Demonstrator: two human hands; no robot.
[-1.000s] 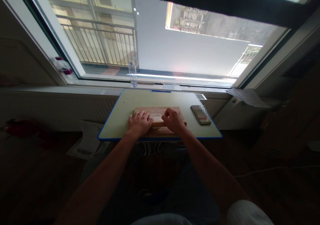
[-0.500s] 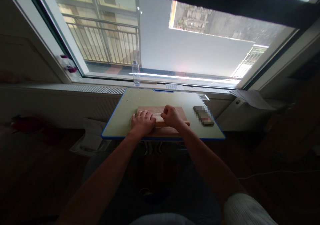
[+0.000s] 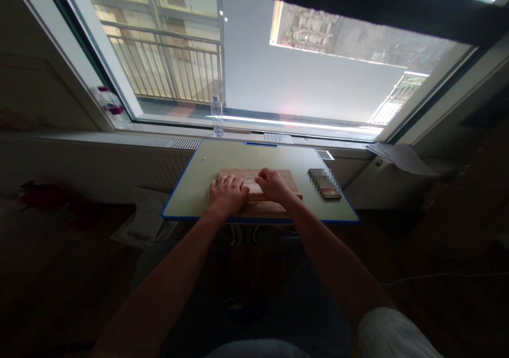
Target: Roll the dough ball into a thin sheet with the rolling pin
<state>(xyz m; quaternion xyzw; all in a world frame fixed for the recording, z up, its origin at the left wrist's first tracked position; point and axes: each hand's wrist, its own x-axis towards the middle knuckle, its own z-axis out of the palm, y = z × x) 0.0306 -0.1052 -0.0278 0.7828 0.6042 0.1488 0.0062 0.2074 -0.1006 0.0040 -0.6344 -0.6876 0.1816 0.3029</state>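
A wooden board (image 3: 292, 177) lies flat on the small table in front of me. On it rests a narrower, thicker piece of wood (image 3: 256, 195) set crosswise, with its right end poking out beneath my right wrist. My left hand (image 3: 229, 191) lies over the left part of this piece, fingers stretched forward and a little apart. Just to the right, my right hand (image 3: 273, 183) is closed above the wood, thumb and fingers drawn together. Whatever those fingers pinch is too small or hidden to make out. Pale thin lines show on the wood between the hands.
The pale green table (image 3: 191, 188) has a blue rim. A blurred-out phone-like object (image 3: 325, 183) lies at its right. On the windowsill stand a clear bottle (image 3: 217, 116) and, farther left, a bottle with a purple cap (image 3: 110, 102). Papers (image 3: 401, 156) lie at right.
My right hand has shifted very slightly over the wood, its closed fingers tilting a little. The left hand keeps its place on the piece of wood.
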